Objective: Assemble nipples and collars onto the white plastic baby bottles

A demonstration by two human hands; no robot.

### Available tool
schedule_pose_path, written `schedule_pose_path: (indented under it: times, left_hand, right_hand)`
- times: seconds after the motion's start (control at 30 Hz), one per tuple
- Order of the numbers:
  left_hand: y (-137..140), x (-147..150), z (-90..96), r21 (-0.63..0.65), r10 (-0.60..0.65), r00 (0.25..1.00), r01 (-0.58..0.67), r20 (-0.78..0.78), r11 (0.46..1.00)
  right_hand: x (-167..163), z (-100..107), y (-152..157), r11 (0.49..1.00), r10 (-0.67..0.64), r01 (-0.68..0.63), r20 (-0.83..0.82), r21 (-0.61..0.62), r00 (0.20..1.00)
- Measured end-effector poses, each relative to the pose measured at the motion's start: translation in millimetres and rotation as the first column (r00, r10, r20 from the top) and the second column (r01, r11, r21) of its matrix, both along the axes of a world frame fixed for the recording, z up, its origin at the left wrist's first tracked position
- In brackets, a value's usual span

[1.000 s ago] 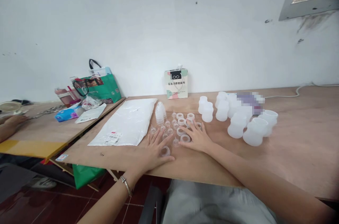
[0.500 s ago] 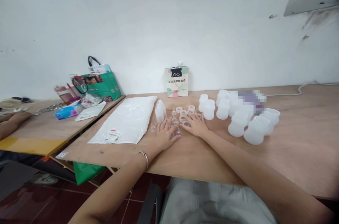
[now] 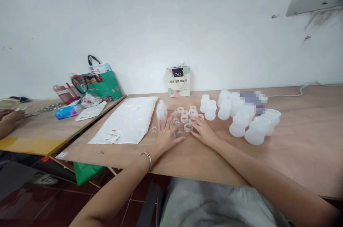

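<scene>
My left hand (image 3: 166, 137), a bracelet at its wrist, is spread over several clear bottle nipples (image 3: 180, 132); its fingers partly hide them. One more nipple (image 3: 154, 128) stands alone to its left. Just beyond the fingertips are clear domed caps (image 3: 161, 109), close together. My right hand (image 3: 204, 132) has its fingers apart at the near side of a group of white collar rings (image 3: 184, 118). Its fingertips lie at the nearest ring (image 3: 188, 127); whether they touch it I cannot tell. Several frosted waisted bottles (image 3: 210, 109) stand to the right of the rings.
A white mailing bag (image 3: 125, 119) lies flat at left. A paper bag (image 3: 178, 82) stands against the wall. On the neighbouring table are a green bag (image 3: 111, 85), a blue tissue pack (image 3: 66, 111) and another person's hand (image 3: 13, 117). A white cable (image 3: 289, 95) runs at back right.
My right hand has drawn back and slightly right, uncovering more of the rings. My left hand stays over the nipples, nearly in place. The view has shifted slightly.
</scene>
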State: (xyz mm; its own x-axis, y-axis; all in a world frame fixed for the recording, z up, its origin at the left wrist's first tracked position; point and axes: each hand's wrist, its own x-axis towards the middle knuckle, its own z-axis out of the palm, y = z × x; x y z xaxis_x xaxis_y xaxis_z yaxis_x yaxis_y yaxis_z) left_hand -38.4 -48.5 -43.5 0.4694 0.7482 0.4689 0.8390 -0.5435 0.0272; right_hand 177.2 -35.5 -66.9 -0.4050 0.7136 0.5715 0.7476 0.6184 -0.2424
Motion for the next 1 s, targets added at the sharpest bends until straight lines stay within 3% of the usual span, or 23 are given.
schedule_pose_path:
  times: [0.1, 0.13, 0.2, 0.3, 0.37, 0.43, 0.57, 0.7, 0.77, 0.83, 1.0]
  left_hand:
    - [0.4, -0.7, 1.4, -0.001, 0.014, 0.999, -0.014, 0.032, 1.000]
    - [1.2, -1.0, 1.2, -0.018, 0.012, 0.999, -0.011, 0.036, 1.000]
    - [3.0, -0.9, -0.3, -0.056, 0.000, 0.999, 0.002, 0.035, 0.998]
    - [4.2, 1.8, -3.5, -0.088, -0.042, 0.998, 0.046, 0.046, 0.995]
    - [4.0, 5.0, -3.9, -0.109, -0.091, 0.992, 0.100, 0.088, 0.989]
    - [4.3, 8.7, 0.0, -0.160, -0.156, 0.971, 0.185, 0.179, 0.970]
    - [13.5, 17.8, 26.5, -0.270, -0.171, 0.837, 0.351, 0.520, 0.897]
    - [34.6, 25.8, 62.4, -0.143, -0.201, 0.717, 0.389, 0.667, 0.910]
    - [43.0, 26.9, 71.4, -0.133, -0.211, 0.667, 0.425, 0.715, 0.895]
    - [46.1, 26.4, 71.3, -0.204, -0.183, 0.617, 0.503, 0.766, 0.840]
    - [38.5, 30.2, 48.3, -0.401, -0.120, 0.579, 0.685, 0.807, 0.608]
  right_hand:
    - [-1.1, -0.6, -3.7, 0.991, 0.051, -0.079, -0.248, -0.104, 0.967]
    - [-1.3, -0.5, -6.1, 0.980, 0.038, -0.109, -0.380, -0.165, 0.924]
    - [-0.9, 0.9, -12.3, 0.925, -0.029, -0.229, -0.657, -0.303, 0.753]
    - [2.3, 5.6, -21.7, 0.736, -0.156, -0.548, -0.887, -0.398, 0.434]
    - [5.1, 9.5, -26.2, 0.606, -0.217, -0.698, -0.923, -0.382, 0.317]
    - [6.4, 12.7, -28.5, 0.539, -0.263, -0.762, -0.931, -0.358, 0.251]
    - [1.8, 15.5, -27.3, 0.469, -0.369, -0.833, -0.922, -0.292, 0.116]
    - [-7.0, 15.1, -23.0, 0.403, -0.468, -0.888, -0.884, -0.223, 0.010]
    - [-9.2, 14.3, -21.1, 0.391, -0.514, -0.895, -0.858, -0.215, -0.018]
    - [-8.9, 13.3, -19.3, 0.397, -0.541, -0.894, -0.840, -0.210, -0.043]
    - [-5.7, 12.1, -16.8, 0.432, -0.577, -0.873, -0.813, -0.225, -0.076]
